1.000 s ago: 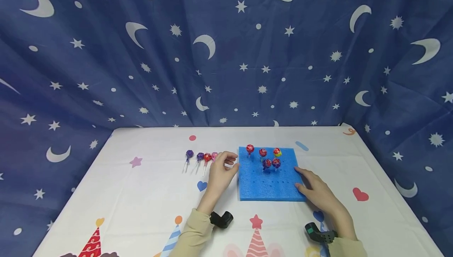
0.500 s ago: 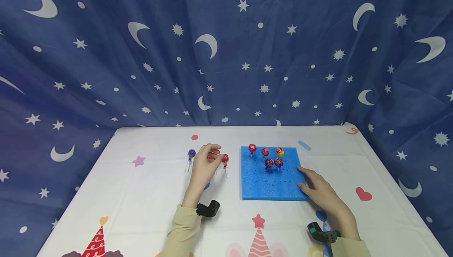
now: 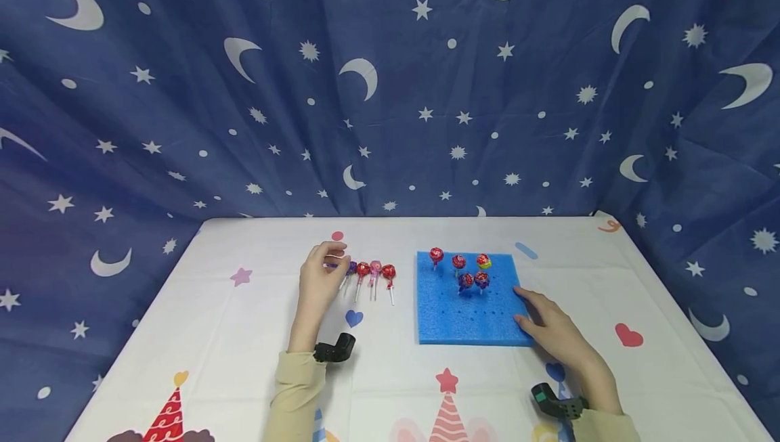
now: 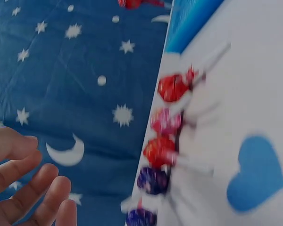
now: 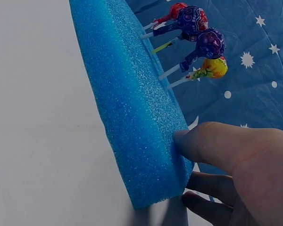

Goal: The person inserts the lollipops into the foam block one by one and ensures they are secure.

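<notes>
My left hand (image 3: 318,279) hovers at the left end of a row of wrapped lollipops, partly covering a purple one. Its fingers curve loosely with nothing between them in the left wrist view. Beside it lie a second purple lollipop (image 4: 153,180), a red one (image 3: 362,269), a pink one (image 3: 375,269) and another red one (image 3: 388,273). My right hand (image 3: 557,334) touches the right edge of a blue foam board (image 3: 445,320), thumb against the near part of that edge, fingers farther along. Several lollipops stand upright in the board, among them a yellow-and-red one (image 5: 214,68).
The white tablecloth (image 3: 256,340) carries printed hearts, stars and party hats. Small holes dot the board's top. A blue curtain (image 3: 390,90) with moons and stars hangs behind the table. Each wrist wears a black camera, such as the left one (image 3: 335,348).
My left hand has moved left from beside the board along the lollipop row, uncovering the red and pink ones. My right hand stays at the board's edge.
</notes>
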A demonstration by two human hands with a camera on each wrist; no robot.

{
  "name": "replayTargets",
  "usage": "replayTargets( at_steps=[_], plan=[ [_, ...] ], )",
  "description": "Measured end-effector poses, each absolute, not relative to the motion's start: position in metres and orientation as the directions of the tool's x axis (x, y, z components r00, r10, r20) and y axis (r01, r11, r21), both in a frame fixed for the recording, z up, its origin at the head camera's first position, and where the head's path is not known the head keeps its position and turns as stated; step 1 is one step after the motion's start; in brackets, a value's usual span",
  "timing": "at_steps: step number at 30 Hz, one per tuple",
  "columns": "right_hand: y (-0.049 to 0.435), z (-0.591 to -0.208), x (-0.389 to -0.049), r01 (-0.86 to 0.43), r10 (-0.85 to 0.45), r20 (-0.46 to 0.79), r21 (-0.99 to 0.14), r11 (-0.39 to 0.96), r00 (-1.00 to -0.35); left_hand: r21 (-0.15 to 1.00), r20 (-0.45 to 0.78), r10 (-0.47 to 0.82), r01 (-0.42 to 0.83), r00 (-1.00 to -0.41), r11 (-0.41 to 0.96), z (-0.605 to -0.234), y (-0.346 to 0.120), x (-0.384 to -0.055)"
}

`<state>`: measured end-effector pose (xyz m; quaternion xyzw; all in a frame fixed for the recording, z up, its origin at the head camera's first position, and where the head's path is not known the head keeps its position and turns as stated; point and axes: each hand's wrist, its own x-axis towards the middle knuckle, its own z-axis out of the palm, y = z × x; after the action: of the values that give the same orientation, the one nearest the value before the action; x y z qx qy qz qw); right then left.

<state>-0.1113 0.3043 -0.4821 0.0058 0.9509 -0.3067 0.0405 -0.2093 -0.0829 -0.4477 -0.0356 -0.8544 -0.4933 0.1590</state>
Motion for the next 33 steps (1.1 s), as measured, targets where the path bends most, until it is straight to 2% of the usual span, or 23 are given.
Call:
replayTargets(
  at_steps=[7,14,24,33],
  plan=[
    [0.307,-0.482,-0.11,0.044,-0.007,-0.087,-0.574,0.818,-0.996,0.854,0.242,-0.154,0.135,-0.958,0.503,-0.456,-0.099,-0.215],
    [0.311,-0.483,-0.109,0.046,-0.001,-0.081,-0.575,0.817,-0.997,0.857,0.179,-0.151,0.078,-0.972,0.51,-0.465,-0.107,-0.22],
    [0.305,-0.483,-0.112,0.043,0.001,-0.072,-0.585,0.81,-0.997,0.811,0.065,-0.087,0.002,-0.994,0.586,-0.478,-0.124,-0.224],
    [0.305,-0.485,-0.112,0.044,0.004,-0.071,-0.574,0.818,-0.997,0.69,0.027,0.065,0.066,-0.997,0.72,-0.477,-0.132,-0.235]
  ],
)
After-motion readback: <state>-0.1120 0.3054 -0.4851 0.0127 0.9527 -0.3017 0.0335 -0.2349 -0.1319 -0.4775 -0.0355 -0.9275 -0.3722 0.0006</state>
